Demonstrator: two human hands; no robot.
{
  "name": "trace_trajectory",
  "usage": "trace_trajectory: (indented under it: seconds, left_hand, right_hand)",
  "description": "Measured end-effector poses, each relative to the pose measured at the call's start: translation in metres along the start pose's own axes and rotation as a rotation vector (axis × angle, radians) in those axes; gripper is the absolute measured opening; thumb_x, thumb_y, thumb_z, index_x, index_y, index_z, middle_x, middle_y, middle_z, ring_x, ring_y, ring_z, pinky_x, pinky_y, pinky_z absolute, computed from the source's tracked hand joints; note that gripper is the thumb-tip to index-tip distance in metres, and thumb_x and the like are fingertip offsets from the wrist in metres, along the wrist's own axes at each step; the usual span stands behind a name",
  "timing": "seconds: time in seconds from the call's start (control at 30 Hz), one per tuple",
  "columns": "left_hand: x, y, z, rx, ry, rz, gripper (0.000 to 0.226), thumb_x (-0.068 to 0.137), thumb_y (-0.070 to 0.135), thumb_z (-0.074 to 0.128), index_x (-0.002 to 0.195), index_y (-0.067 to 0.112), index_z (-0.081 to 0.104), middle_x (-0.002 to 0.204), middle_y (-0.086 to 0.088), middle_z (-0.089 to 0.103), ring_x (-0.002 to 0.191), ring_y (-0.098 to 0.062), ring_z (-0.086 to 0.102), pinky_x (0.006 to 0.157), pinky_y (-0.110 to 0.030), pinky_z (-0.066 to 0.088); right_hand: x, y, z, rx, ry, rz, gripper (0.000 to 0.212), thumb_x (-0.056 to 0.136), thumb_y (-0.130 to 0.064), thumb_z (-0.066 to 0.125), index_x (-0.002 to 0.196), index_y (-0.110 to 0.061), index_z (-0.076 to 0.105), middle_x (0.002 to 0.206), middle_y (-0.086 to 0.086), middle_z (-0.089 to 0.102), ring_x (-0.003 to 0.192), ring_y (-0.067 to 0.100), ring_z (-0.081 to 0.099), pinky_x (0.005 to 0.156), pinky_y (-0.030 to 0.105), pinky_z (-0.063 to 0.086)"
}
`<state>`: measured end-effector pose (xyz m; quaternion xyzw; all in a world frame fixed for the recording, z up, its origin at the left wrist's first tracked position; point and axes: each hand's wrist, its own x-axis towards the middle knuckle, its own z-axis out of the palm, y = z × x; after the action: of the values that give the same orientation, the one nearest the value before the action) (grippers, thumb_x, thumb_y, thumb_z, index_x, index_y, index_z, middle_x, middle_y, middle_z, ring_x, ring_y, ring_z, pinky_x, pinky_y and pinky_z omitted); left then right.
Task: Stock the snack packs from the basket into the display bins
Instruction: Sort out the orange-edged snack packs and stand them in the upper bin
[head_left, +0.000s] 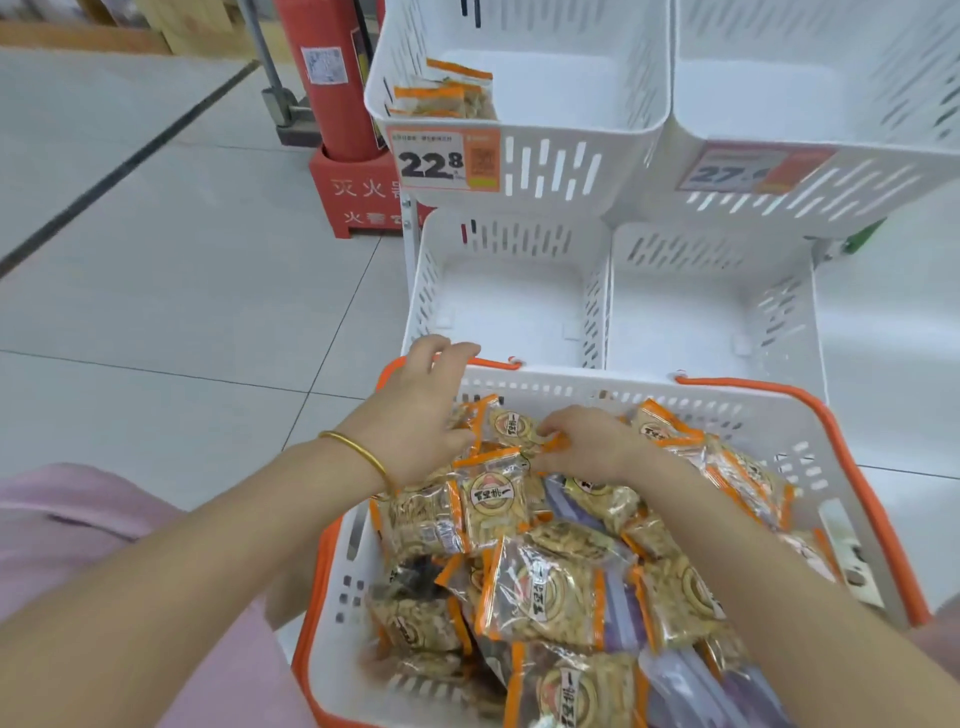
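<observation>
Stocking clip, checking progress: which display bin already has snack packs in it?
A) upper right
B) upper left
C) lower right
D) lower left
B: the upper left bin, above the 22.8 price tag, holds a few orange-edged snack packs against its left wall, while the upper right bin, lower left bin and lower right bin show only bare white floors.

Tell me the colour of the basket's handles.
Orange handles on a white basket, seen in the head view.
</observation>
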<state>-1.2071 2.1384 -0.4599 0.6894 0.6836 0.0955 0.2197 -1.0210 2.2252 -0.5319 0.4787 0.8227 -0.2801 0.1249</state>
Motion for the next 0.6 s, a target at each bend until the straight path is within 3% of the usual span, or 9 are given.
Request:
trace_trajectory:
  seconds: [0.1,0.2,0.3,0.4,0.53,0.6]
  left_hand:
    - [0.006,-0.001,0.009,0.094,-0.021,0.031,0.066,0.089,0.022,0.06,0.145,0.021,0.024,0.149,-0.003,0.013,0.12,-0.022,0.043,0.097,-0.033,0.042]
    - [0.016,-0.008,0.023,0.189,-0.076,0.037,0.045,0.092,0.023,0.055,0.134,0.015,0.043,0.139,-0.006,0.027,0.12,-0.025,0.04,0.096,-0.037,0.043]
    - [0.026,-0.019,0.041,0.26,-0.188,0.013,0.032,0.093,0.029,0.052,0.122,0.016,0.057,0.125,-0.006,0.037,0.116,-0.023,0.036,0.097,-0.036,0.04]
    - [0.031,-0.027,0.056,0.295,-0.281,-0.013,0.028,0.091,0.033,0.055,0.114,0.019,0.063,0.119,-0.004,0.039,0.113,-0.022,0.031,0.096,-0.033,0.036]
    - [0.037,-0.023,0.06,0.125,-0.243,-0.055,0.006,0.087,0.027,0.062,0.085,0.022,0.06,0.102,0.002,0.043,0.103,-0.016,0.039,0.088,-0.028,0.036]
    - [0.041,-0.018,0.051,-0.063,-0.25,-0.065,0.014,0.088,0.021,0.062,0.077,0.02,0.054,0.088,0.007,0.047,0.087,-0.01,0.047,0.077,-0.024,0.039]
  right_hand:
    - [-0.004,0.004,-0.001,-0.079,-0.038,-0.045,0.041,0.085,-0.039,0.064,0.115,-0.011,0.063,0.119,0.004,0.059,0.107,0.023,0.056,0.091,0.039,0.049]
    - [-0.01,0.008,-0.008,-0.009,0.002,-0.128,0.027,0.082,-0.026,0.071,0.102,-0.008,0.066,0.109,0.005,0.059,0.101,0.022,0.057,0.087,0.035,0.048]
    - [-0.016,0.012,-0.019,0.187,0.115,-0.182,0.016,0.08,-0.018,0.075,0.086,-0.006,0.066,0.089,0.006,0.065,0.084,0.017,0.06,0.074,0.032,0.05]
    - [-0.023,0.012,-0.03,0.425,0.189,-0.215,0.009,0.081,-0.01,0.073,0.078,-0.01,0.064,0.066,-0.004,0.061,0.056,0.001,0.056,0.055,0.016,0.043]
    - [-0.03,0.01,-0.036,0.606,0.231,-0.216,0.009,0.082,-0.008,0.072,0.078,-0.012,0.065,0.058,-0.01,0.059,0.052,0.008,0.053,0.054,0.024,0.048]
    - [-0.033,0.01,-0.037,0.708,0.234,-0.2,0.007,0.082,-0.007,0.071,0.078,-0.009,0.066,0.052,-0.013,0.058,0.046,0.004,0.05,0.048,0.019,0.045]
